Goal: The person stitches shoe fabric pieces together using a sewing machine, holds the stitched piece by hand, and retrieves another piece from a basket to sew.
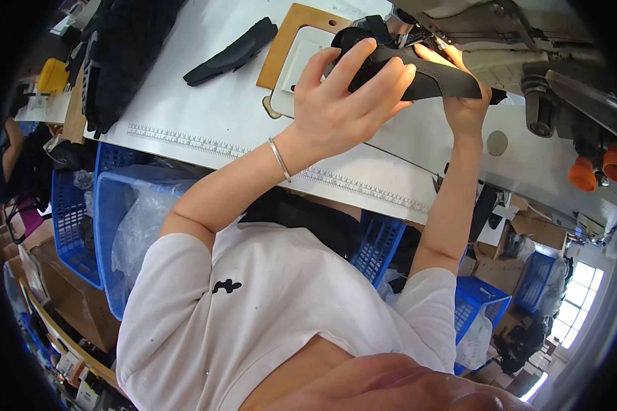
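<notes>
Gripping a black shoe upper (pixel 418 75) with both hands at the sewing machine (pixel 500 27). Left hand (pixel 336 103) wraps its fingers over the near end; right hand (pixel 462 96) clamps the far end from below. Piece sits off the table (pixel 206 116), just under the machine head. Second black piece (pixel 233 51) lies well apart, left.

A sewing workshop, likely for shoe or leather goods. An industrial sewing machine (pixel 500 27) sits at 1 o'clock on a white worktable (pixel 206 109) edged with a printed ruler strip (pixel 185 139). Cut black pieces (pixel 233 51) lie at 11 o'clock; blue plastic crates (pixel 82 226) and cardboard boxes (pixel 541 229) crowd below.
</notes>
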Motion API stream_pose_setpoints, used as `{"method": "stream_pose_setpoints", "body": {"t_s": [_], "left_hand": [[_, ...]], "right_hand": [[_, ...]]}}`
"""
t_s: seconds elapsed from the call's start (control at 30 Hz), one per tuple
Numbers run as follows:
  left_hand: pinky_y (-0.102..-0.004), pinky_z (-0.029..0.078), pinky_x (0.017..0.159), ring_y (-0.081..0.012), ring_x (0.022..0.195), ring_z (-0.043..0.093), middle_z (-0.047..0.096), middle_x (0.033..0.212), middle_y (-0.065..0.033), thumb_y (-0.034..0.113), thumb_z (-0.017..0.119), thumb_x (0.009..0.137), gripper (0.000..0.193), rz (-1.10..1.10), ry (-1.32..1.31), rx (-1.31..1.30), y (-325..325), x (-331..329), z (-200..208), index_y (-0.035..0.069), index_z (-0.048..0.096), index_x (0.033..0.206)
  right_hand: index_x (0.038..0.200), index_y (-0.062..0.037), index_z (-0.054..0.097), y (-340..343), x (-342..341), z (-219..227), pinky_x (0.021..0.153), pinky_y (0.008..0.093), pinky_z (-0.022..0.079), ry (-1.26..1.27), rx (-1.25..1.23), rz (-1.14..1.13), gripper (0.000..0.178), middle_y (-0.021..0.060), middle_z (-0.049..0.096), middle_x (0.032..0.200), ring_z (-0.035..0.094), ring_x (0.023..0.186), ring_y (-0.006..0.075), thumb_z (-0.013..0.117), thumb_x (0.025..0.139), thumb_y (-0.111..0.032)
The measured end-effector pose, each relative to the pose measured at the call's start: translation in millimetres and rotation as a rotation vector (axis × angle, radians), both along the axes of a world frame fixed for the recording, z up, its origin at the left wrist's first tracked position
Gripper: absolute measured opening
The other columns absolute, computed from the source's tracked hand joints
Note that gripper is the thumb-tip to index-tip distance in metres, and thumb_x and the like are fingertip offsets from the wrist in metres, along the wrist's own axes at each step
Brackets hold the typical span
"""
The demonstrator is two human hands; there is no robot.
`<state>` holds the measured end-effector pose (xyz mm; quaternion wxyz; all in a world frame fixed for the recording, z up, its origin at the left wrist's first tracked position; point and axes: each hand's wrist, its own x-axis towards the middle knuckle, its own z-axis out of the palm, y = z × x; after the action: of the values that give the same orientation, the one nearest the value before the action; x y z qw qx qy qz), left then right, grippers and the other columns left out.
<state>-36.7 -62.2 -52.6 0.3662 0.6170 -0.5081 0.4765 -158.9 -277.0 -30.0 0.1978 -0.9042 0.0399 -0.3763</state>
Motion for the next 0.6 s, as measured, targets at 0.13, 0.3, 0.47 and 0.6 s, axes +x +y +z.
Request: {"method": "stream_pose_setpoints", "body": {"t_s": [0.13,0.3,0.47,0.6], "left_hand": [[-0.0354,0.046,0.083,-0.0230,0.116,0.060,0.067,0.115,0.0066,0.037,0.084,0.074,0.040,0.023,0.003,0.025,1.9,-1.0,2.3,0.019,0.079,0.109],[-0.0382,0.046,0.087,-0.0235,0.117,0.059,0.065,0.115,0.0061,0.037,0.082,0.076,0.041,0.047,0.022,0.065,3.1,-4.6,6.0,0.019,0.078,0.112],[-0.0421,0.044,0.095,-0.0248,0.116,0.059,0.063,0.117,0.0047,0.038,0.079,0.077,0.040,0.056,0.034,0.116,5.3,-5.8,11.2,0.017,0.078,0.112],[-0.0432,0.044,0.096,-0.0256,0.117,0.059,0.063,0.119,0.0037,0.037,0.079,0.078,0.040,0.067,0.027,0.145,9.0,-6.4,12.9,0.015,0.078,0.111]], "right_hand": [[0.087,-0.0007,0.072,-1.6,-2.2,7.3,0.057,0.0324,0.046,0.033,-0.084,-0.008,0.007,0.0078,0.066,0.068,0.060,0.059,0.0202,0.075,0.082,-0.003],[0.113,-0.0042,0.077,-0.3,-8.4,8.7,0.092,0.0321,0.050,0.035,-0.006,0.019,0.031,0.0068,0.076,0.109,0.069,0.094,0.0211,0.072,0.082,0.000],[0.114,-0.0011,0.074,-4.7,-11.3,11.7,0.092,0.0337,0.050,0.090,-0.076,0.016,0.034,0.0089,0.076,0.103,0.070,0.093,0.0248,0.074,0.081,-0.004],[0.085,0.0005,0.070,8.2,-9.6,21.1,0.064,0.0317,0.050,0.057,-0.107,-0.013,0.008,0.0099,0.069,0.074,0.065,0.066,0.0208,0.075,0.082,-0.005]]}}
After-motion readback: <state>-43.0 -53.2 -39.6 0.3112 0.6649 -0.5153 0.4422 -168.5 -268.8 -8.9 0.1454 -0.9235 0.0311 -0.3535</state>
